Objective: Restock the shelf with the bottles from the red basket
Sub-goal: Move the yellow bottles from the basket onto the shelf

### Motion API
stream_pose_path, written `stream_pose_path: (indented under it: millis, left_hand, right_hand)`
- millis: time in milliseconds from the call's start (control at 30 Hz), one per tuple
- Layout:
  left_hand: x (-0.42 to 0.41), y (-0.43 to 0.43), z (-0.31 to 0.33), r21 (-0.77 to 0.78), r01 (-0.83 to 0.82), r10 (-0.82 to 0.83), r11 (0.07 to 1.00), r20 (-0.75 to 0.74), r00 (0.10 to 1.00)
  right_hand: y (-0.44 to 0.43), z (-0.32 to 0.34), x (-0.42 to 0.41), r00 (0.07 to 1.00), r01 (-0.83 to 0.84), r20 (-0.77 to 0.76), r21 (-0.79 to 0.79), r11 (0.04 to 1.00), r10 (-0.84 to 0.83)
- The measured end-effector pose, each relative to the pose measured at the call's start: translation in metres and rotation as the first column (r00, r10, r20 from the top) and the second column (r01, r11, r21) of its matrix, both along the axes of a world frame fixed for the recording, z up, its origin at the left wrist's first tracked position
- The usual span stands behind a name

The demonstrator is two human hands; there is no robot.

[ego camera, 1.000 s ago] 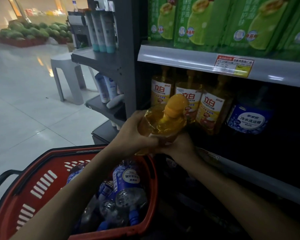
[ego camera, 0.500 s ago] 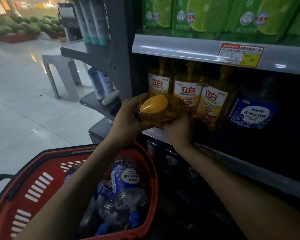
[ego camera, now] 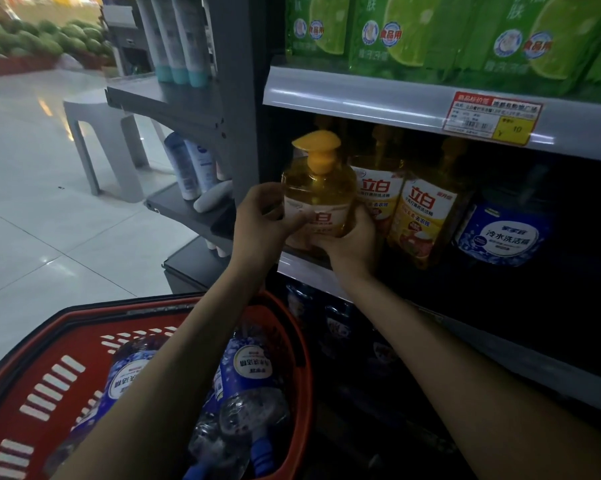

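A yellow pump bottle (ego camera: 318, 188) stands upright at the front left of the middle shelf (ego camera: 302, 268). My left hand (ego camera: 261, 220) grips its left side and my right hand (ego camera: 352, 240) grips its lower right. Beside it stand matching yellow bottles (ego camera: 427, 209) and a blue bottle (ego camera: 499, 233). The red basket (ego camera: 42, 382) sits below at the lower left, holding several blue-labelled bottles (ego camera: 247, 375).
Green refill pouches (ego camera: 396, 32) fill the upper shelf above a price tag (ego camera: 493, 117). A grey side rack (ego camera: 188, 95) with white tubes juts out at the left. A grey stool (ego camera: 101, 140) stands on the tiled floor. More blue bottles (ego camera: 337, 327) sit on the dark lower shelf.
The yellow bottle was lifted from above the basket, tipped with its cap toward me, then turned upright and set at the shelf's front left. Both hands stayed on it.
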State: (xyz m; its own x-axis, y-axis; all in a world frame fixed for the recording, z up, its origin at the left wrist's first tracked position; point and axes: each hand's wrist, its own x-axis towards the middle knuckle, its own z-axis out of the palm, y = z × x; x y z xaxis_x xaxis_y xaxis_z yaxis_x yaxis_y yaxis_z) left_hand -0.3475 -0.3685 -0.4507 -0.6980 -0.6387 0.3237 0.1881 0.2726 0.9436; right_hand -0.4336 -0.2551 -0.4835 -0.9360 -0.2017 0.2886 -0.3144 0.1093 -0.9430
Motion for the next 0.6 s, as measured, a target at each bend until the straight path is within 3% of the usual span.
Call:
stream_pose_path:
  millis: [333,600]
  left_hand:
    - [-0.006,0.003,0.002,0.041,0.012,-0.012,0.999,0.002,1.000]
    - [-0.006,0.012,-0.001,0.035,0.120,-0.119,0.992,-0.029,0.992]
  right_hand:
    - [-0.012,-0.002,-0.010,0.998,0.053,0.031,0.076,0.996,-0.056]
    - [-0.009,-0.003,-0.012,0.995,-0.034,0.093,0.010,0.999,0.033]
